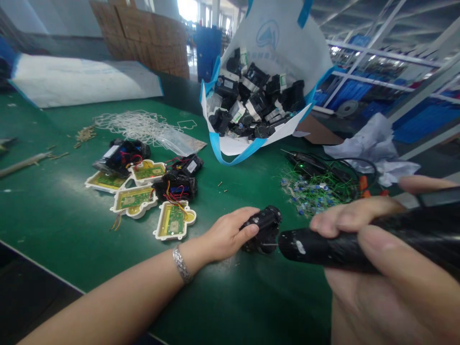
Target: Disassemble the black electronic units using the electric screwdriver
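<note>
My left hand (230,233) is closed around a black plastic housing (268,224) on the green table, steadying it from the left. In my right hand (388,268) lies a black electric screwdriver (330,247), gripped along its body and pointing left. Its thin bit meets or nearly meets the near right side of the housing; whether it sits in a screw I cannot tell. Left of my left hand lie white-framed circuit boards (171,223), wired to black wrapped packs (179,184).
A white bag with blue trim (237,146) full of black units stands behind. White gaskets (136,127) lie at the back left. To the right are a heap of blue-green wire pieces (309,194), a black cabled tool (305,165) and crumpled white plastic (373,143).
</note>
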A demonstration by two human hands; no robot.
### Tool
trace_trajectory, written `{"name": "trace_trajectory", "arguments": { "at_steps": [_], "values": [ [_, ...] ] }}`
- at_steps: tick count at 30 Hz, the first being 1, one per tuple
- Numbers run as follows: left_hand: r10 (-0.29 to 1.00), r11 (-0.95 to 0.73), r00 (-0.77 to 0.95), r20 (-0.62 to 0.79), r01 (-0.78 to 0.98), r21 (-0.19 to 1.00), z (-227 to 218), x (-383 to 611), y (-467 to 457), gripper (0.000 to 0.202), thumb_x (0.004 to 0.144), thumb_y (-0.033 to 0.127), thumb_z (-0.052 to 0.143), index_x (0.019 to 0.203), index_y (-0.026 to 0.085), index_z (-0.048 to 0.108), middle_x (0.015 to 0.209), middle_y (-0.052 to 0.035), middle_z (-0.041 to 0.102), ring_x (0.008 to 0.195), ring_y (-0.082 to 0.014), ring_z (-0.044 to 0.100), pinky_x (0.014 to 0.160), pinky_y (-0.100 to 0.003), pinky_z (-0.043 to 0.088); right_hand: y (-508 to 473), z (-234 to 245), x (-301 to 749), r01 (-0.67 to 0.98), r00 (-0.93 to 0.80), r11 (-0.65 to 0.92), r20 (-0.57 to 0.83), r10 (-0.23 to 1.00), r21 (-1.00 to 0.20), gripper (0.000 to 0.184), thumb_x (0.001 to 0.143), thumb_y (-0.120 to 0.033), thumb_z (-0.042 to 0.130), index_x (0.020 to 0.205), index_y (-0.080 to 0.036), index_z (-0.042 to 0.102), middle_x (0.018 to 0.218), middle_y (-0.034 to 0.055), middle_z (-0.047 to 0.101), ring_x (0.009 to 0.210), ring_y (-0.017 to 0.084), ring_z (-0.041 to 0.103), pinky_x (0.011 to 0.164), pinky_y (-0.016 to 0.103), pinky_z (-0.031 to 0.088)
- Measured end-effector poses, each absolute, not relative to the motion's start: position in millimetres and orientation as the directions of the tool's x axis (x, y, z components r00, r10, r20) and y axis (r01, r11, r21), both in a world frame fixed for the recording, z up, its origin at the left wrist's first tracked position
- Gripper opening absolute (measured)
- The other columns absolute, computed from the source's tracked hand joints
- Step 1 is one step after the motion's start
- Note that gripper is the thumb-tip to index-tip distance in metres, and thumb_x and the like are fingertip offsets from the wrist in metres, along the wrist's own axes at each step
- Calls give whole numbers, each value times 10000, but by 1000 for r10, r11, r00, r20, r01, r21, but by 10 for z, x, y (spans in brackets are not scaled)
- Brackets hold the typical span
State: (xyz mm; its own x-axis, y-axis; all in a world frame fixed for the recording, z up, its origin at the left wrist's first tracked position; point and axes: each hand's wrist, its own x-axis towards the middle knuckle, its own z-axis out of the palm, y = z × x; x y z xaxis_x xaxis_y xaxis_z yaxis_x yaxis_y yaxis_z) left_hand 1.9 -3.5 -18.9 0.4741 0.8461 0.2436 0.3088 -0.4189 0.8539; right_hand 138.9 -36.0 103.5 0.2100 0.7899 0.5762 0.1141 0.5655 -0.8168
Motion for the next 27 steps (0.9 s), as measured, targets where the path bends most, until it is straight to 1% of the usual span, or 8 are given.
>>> {"name": "trace_trajectory", "arguments": {
  "at_steps": [2, 3, 7, 10, 16, 21, 24, 27],
  "values": [
    [846, -413, 476, 241, 298, 860, -198, 24, -24, 423, 889, 377, 316, 1224, 138, 417, 1230, -85, 489, 1129, -170, 442, 980, -278, 320, -338, 933, 1353, 48, 213, 577, 573, 791, -815, 351, 671, -109, 575, 1001, -197, 493, 651, -18, 540, 553, 181, 523, 615, 376, 466],
    [845, -415, 476, 246, 293, 861, -201, 25, -20, 424, 889, 377, 318, 1222, 135, 419, 1224, -85, 493, 1125, -168, 445, 978, -276, 323, -317, 876, 1340, 45, 205, 575, 571, 795, -817, 341, 667, -101, 588, 985, -193, 506, 655, -14, 548, 561, 185, 532, 624, 383, 470],
    [837, -437, 474, 271, 283, 854, -201, 26, -17, 412, 886, 378, 324, 1203, 141, 437, 1215, -81, 499, 1112, -169, 453, 972, -279, 330, -258, 714, 1305, 113, 163, 526, 538, 827, -843, 122, 680, -139, 601, 784, -184, 555, 676, 1, 553, 613, 191, 563, 679, 404, 477],
    [835, -439, 482, 265, 294, 849, -191, 24, -23, 408, 886, 376, 322, 1204, 149, 439, 1217, -79, 497, 1114, -178, 449, 969, -291, 332, -257, 675, 1290, 131, 166, 513, 529, 833, -848, 63, 680, -166, 609, 710, -176, 554, 668, 6, 549, 628, 193, 565, 709, 414, 477],
    [840, -433, 481, 251, 315, 845, -167, 21, -23, 392, 883, 361, 329, 1202, 161, 438, 1210, -74, 502, 1099, -188, 458, 954, -300, 346, -252, 652, 1290, 145, 158, 486, 505, 848, -862, 58, 681, -187, 612, 676, -173, 556, 659, 17, 548, 657, 207, 567, 716, 429, 474],
    [836, -441, 484, 256, 318, 839, -166, 19, -18, 392, 884, 361, 324, 1195, 154, 444, 1200, -73, 510, 1093, -188, 464, 947, -289, 350, -243, 645, 1266, 132, 158, 504, 521, 839, -853, 68, 678, -167, 614, 663, -166, 547, 665, 21, 551, 616, 193, 560, 702, 424, 469],
    [833, -445, 491, 256, 319, 837, -165, 14, -22, 401, 884, 362, 324, 1199, 143, 441, 1203, -79, 511, 1094, -194, 464, 946, -296, 351, -234, 656, 1262, 131, 146, 496, 512, 847, -858, 86, 669, -161, 613, 713, -168, 539, 650, 5, 547, 589, 181, 555, 693, 410, 471],
    [837, -438, 487, 250, 322, 839, -163, 13, -27, 406, 882, 370, 330, 1203, 147, 438, 1212, -77, 510, 1093, -192, 471, 946, -300, 353, -215, 670, 1291, 117, 139, 499, 512, 848, -859, 151, 665, -145, 606, 789, -175, 526, 639, -12, 546, 569, 175, 549, 682, 402, 470]
  ]
}}
